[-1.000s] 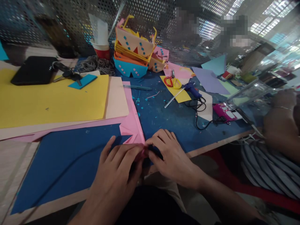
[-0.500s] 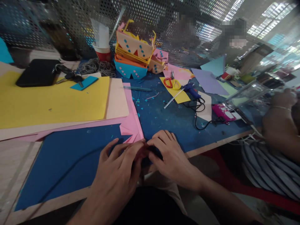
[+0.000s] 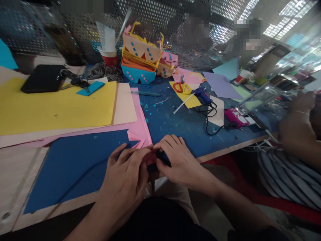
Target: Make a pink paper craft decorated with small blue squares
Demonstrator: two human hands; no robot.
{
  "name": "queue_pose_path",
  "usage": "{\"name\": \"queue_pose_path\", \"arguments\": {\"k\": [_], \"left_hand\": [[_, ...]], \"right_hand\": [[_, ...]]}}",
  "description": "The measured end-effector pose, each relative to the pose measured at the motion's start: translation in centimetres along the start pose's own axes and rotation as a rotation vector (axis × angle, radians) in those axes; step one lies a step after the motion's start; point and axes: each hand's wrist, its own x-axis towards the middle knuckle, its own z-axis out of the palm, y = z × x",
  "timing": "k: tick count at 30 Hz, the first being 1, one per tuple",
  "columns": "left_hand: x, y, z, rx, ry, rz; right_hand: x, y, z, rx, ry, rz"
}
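Note:
My left hand (image 3: 125, 177) and my right hand (image 3: 177, 160) meet at the table's front edge, fingers pressed together on a small folded pink paper piece (image 3: 151, 158) with something dark under it. Most of that piece is hidden by my fingers. The left hand lies over the corner of a dark blue sheet (image 3: 75, 167). A pink sheet (image 3: 140, 129) with a zigzag-cut edge lies just beyond my fingertips.
Yellow (image 3: 55, 107) and cream sheets are stacked at left, with a black case (image 3: 42, 78) and keys. Finished paper crowns (image 3: 140, 60) stand at the back. Scissors (image 3: 182, 87), a glue gun (image 3: 203, 95) with cord and coloured papers lie at right. Another person's arm (image 3: 298, 134) is at far right.
Both hands stay on the small pink piece; fingers have shifted slightly and closed tighter over it. The view has drifted a little.

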Motion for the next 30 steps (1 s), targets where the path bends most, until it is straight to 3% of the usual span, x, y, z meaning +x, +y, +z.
{"name": "queue_pose_path", "arguments": {"k": [19, 30], "left_hand": [[0.7, 1.0, 0.7, 0.004, -0.036, -0.180], [0.1, 0.3, 0.6, -0.001, -0.067, -0.123]], "right_hand": [[-0.1, 0.7, 1.3, -0.006, 0.058, 0.009], [0.0, 0.8, 1.3, 0.015, 0.043, 0.005]]}}
